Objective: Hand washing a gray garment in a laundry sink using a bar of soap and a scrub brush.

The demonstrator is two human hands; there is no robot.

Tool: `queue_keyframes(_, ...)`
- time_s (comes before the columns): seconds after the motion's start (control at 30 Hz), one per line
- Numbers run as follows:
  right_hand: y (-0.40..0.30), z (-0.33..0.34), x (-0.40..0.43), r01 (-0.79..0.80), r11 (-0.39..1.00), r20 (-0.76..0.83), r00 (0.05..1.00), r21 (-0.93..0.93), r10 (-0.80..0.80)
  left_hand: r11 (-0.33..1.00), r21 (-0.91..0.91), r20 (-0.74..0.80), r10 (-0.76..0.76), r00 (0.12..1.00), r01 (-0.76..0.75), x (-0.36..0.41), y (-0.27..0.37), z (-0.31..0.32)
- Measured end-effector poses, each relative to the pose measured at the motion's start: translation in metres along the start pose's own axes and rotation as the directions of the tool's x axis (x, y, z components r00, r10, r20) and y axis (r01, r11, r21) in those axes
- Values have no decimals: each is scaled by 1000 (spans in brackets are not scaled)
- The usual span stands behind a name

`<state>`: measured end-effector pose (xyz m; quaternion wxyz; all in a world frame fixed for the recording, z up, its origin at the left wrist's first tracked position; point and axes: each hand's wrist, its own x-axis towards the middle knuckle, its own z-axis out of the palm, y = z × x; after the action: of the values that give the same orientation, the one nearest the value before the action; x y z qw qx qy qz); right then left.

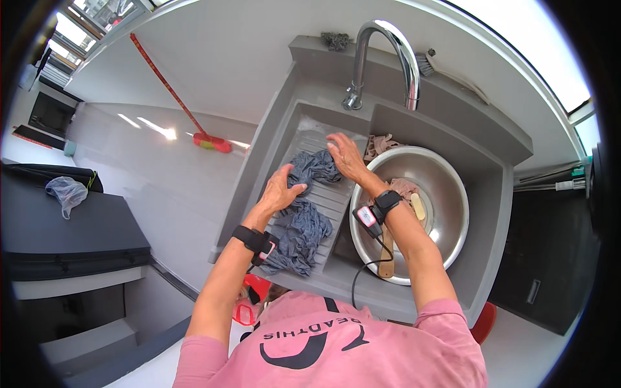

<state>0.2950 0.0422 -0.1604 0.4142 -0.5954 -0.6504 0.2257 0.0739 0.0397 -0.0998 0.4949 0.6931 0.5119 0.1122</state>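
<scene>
A wet, crumpled blue-grey cloth (303, 233) lies twisted along the ribbed washboard (322, 194) of a grey laundry sink. My left hand (281, 190) is at the cloth's left side, fingers apart, thumb over its narrow middle. Fingers spread, my right hand (347, 156) is by the upper right end of the cloth; whether it touches is unclear. In the basin beside the washboard sits a steel bowl (449, 208) holding a pinkish cloth (403, 186), a yellowish bar (417, 206), probably soap, and a wooden implement (386, 257), partly hidden by my right forearm.
A chrome faucet (386, 26) arches over the sink. Another pink cloth (381, 144) lies behind the bowl. On the back ledge are a scouring pad (335, 41) and a brush (456, 77). A red broom (212, 142) leans at left. A cable hangs from my right wrist device.
</scene>
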Motion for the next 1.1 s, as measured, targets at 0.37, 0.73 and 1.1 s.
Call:
queue_keyframes(0.37,-59,18,-117,354,934,51,935,-42,-352,644,499,146,597,789,-579,-61,-34,32)
queue_keyframes(0.73,-26,47,-41,191,967,-81,975,-168,-206,803,557,-164,357,920,-213,28,-81,44)
queue_keyframes(1.1,-54,29,-111,319,946,115,944,-64,-311,725,476,39,548,835,-498,-81,-29,63)
